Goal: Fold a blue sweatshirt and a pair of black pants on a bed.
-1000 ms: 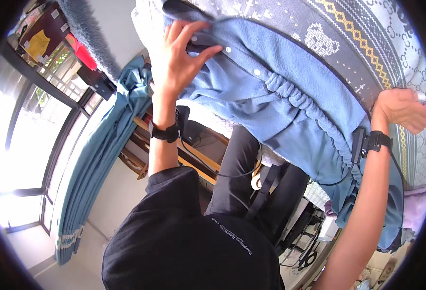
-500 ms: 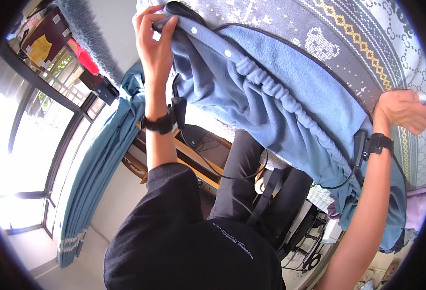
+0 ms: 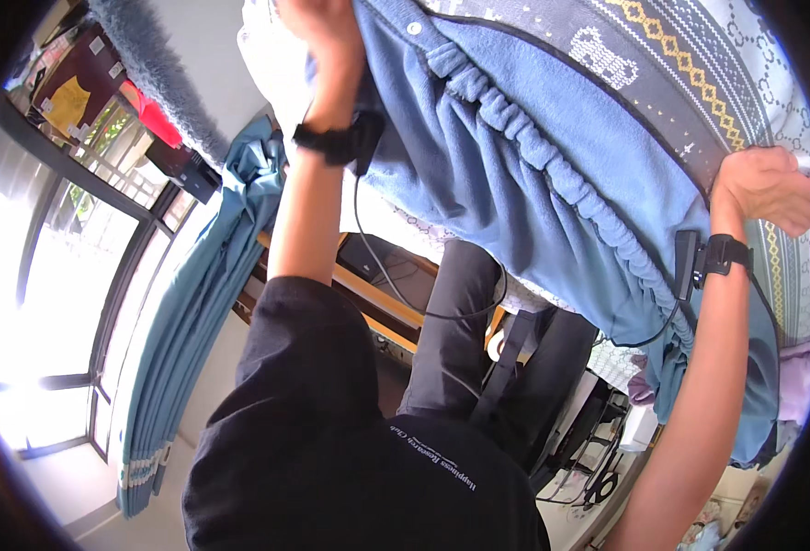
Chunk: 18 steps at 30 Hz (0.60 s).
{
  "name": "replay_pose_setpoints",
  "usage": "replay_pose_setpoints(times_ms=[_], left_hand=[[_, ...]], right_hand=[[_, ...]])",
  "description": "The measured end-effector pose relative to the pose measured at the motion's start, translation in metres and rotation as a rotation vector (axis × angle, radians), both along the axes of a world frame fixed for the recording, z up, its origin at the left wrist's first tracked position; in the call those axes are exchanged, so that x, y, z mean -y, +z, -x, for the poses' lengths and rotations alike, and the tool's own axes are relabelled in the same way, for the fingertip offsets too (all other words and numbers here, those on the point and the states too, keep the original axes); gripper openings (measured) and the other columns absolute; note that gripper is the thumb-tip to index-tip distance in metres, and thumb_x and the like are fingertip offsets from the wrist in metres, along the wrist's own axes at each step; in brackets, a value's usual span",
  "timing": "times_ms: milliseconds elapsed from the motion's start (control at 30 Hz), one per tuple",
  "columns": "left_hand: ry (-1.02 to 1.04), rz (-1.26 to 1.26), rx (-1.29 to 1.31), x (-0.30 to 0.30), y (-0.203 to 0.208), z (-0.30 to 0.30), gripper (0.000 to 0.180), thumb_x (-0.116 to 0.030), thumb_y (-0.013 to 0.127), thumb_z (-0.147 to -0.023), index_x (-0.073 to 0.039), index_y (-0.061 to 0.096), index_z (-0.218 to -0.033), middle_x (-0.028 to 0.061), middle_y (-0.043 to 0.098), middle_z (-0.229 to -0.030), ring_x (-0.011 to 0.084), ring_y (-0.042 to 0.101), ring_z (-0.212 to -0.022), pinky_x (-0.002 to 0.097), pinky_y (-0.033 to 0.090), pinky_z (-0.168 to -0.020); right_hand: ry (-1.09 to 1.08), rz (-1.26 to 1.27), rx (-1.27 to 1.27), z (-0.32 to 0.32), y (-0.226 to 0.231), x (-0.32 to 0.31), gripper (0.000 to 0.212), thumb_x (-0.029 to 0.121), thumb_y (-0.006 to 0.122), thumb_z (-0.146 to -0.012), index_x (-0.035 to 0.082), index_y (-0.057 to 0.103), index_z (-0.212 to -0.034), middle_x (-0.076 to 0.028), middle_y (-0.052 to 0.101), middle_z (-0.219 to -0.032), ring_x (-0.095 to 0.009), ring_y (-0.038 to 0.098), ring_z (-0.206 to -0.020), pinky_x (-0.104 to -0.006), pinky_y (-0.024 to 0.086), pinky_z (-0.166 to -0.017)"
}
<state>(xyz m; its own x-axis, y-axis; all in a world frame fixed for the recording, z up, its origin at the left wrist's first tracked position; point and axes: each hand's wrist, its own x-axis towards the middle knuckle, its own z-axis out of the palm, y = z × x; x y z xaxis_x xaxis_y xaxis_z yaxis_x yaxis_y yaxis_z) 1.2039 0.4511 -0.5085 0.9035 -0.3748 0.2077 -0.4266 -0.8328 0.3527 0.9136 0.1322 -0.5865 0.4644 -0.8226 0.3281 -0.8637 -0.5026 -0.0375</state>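
Observation:
A blue fleece piece (image 3: 552,138) with dark piping, a gathered elastic band and a white snap lies across the bed, its near side draping toward my legs. My left hand (image 3: 328,32) is at its upper left end, blurred and cut by the upper edge, so its fingers are hidden. My right hand (image 3: 765,190) is closed in a fist beside the far right end of the fleece; what it grips, if anything, is hidden. Each wrist wears a black strap with a small black device, and thin cables run from them.
Under the fleece is a grey patterned bedspread (image 3: 607,60) with a white bear figure and yellow chains. Blue curtains (image 3: 180,321) hang by a bright window (image 3: 56,275) at left. A wooden-edged shelf (image 3: 382,317) with a dark box stands beside my legs. A lilac cloth (image 3: 800,376) lies at right.
My left hand has moved up and slightly right, out past the upper edge, and the fleece's left end has shifted with it. My right hand has hardly moved and stays closed.

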Motion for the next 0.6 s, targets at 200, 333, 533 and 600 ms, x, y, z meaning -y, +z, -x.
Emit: replay_pose_setpoints(times_ms=[200,333,533,600], left_hand=[[-0.089,-0.138,0.242,0.005,-0.018,0.005,0.017,-0.016,0.046,-0.096,0.0,0.052,-0.096,0.0191,0.054,-0.087,0.0343,0.051,-0.083,0.0405,0.039,-0.078],[-0.049,-0.148,0.185,0.013,-0.015,0.01,0.019,-0.017,0.042,-0.094,-0.001,0.051,-0.097,0.0177,0.05,-0.091,0.0346,0.047,-0.088,0.042,0.034,-0.082],[-0.045,-0.096,0.164,0.026,-0.015,0.011,0.022,-0.02,0.044,-0.081,-0.004,0.05,-0.096,0.0178,0.046,-0.09,0.0355,0.045,-0.087,0.0451,0.033,-0.082],[-0.038,-0.077,0.149,0.018,-0.013,0.009,0.022,-0.02,0.045,-0.079,-0.005,0.05,-0.095,0.017,0.046,-0.09,0.0343,0.046,-0.087,0.0436,0.033,-0.081]], right_hand=[[0.048,0.028,0.016,0.0,-0.001,0.005,0.048,0.032,0.037,-0.085,0.0,0.042,-0.12,-0.022,0.044,-0.11,-0.037,0.04,-0.101,-0.0488,0.025,-0.089],[0.123,0.059,0.111,-0.012,0.014,-0.008,0.042,0.033,0.032,-0.091,0.001,0.042,-0.116,-0.019,0.042,-0.123,-0.035,0.039,-0.11,-0.0491,0.025,-0.093],[0.016,0.038,0.048,-0.016,0.023,-0.008,0.044,0.029,0.033,-0.091,0.0,0.04,-0.123,-0.018,0.042,-0.126,-0.035,0.039,-0.115,-0.049,0.026,-0.096],[0.06,0.043,0.047,-0.016,0.025,-0.018,0.045,0.027,0.034,-0.091,-0.001,0.039,-0.126,-0.02,0.041,-0.128,-0.035,0.038,-0.119,-0.0499,0.026,-0.096]])
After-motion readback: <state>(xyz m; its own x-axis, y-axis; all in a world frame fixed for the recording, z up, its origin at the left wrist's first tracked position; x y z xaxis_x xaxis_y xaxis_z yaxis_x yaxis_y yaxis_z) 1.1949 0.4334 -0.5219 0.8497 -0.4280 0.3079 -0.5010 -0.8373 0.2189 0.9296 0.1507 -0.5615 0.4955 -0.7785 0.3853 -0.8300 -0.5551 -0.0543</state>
